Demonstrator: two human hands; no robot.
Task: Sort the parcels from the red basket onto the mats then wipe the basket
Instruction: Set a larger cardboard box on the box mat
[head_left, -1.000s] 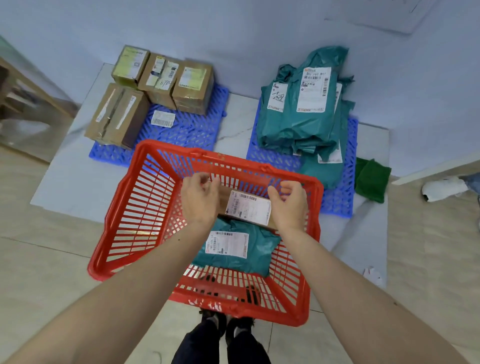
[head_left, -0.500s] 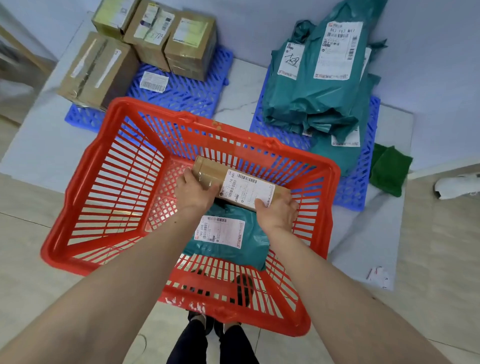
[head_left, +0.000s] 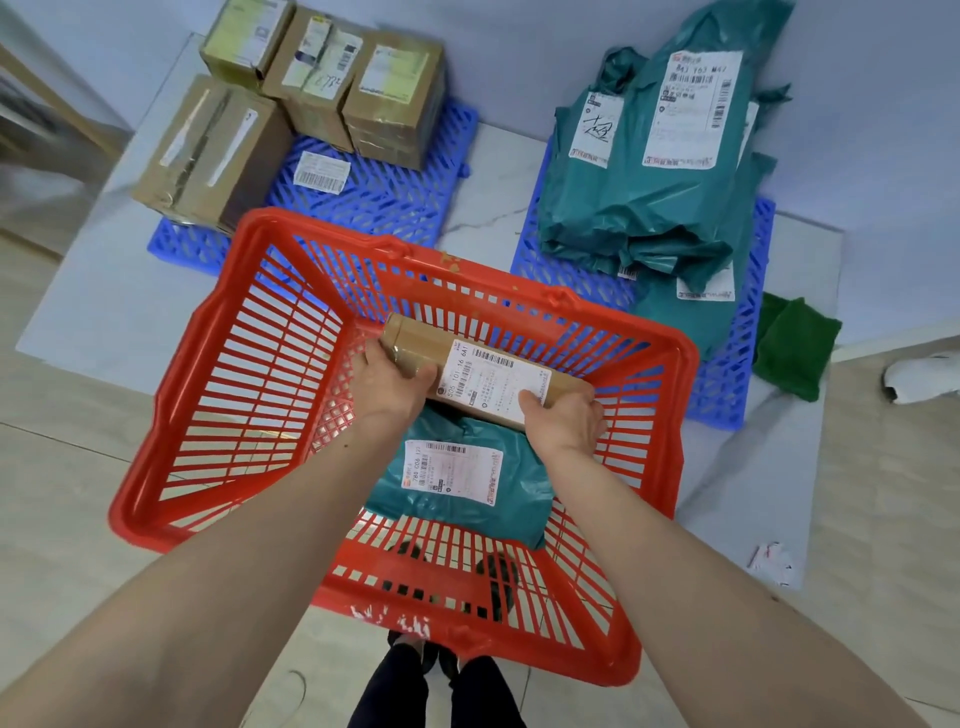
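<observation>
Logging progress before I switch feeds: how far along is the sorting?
Done: four cardboard boxes sit on the left mat, teal bags on the right mat. In hand: left hand and right hand grip a long box. Left: one teal bag in the red basket, then wiping; green cloth lies unused.

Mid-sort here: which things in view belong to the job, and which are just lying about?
Job:
red basket
long cardboard box, held by left hand and right hand
teal mailer in basket
left mat with boxes
right mat with teal bags
green cloth

Lying about:
loose label
crumpled paper
white object
</observation>
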